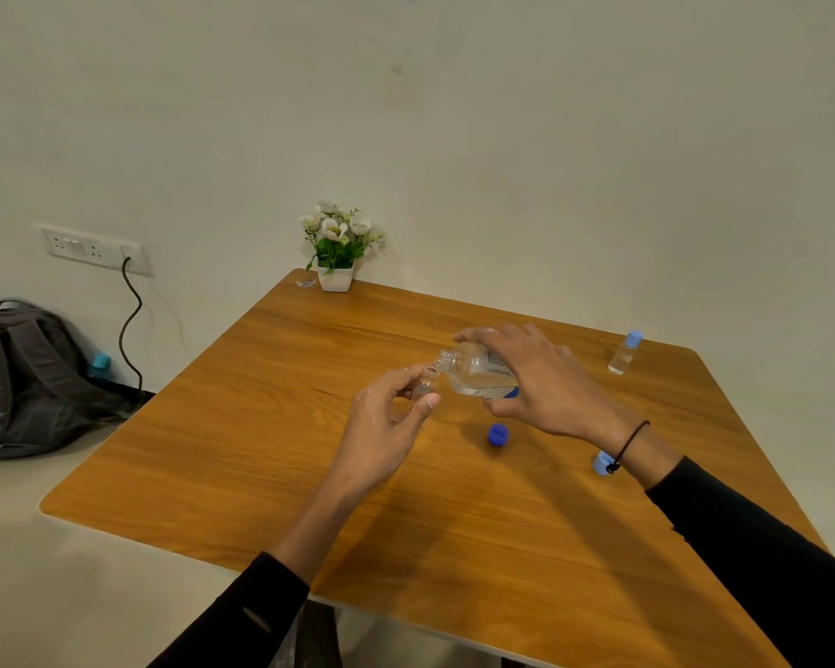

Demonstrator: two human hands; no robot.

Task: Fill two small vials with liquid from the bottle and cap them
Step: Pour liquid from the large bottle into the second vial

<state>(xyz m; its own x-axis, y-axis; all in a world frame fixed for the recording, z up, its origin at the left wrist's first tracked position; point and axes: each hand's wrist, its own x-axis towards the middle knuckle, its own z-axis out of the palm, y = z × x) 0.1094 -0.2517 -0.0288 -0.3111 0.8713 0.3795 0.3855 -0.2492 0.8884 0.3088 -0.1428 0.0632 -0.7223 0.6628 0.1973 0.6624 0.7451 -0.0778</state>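
Left fingers (408,380) pinch vial (427,385) under bottle (478,371) mouth.

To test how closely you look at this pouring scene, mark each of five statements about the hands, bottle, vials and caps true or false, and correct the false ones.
1. The right hand holds the bottle tilted, its mouth toward the open vial. True.
2. The left hand lies flat on the table. False: it holds the open vial up at the bottle's mouth.
3. The second vial at the table's far right has no cap on. False: it stands there with a light blue cap on.
4. A dark blue cap lies loose on the table. True.
5. The flower pot stands at the table's near edge. False: it stands at the far edge, by the wall.
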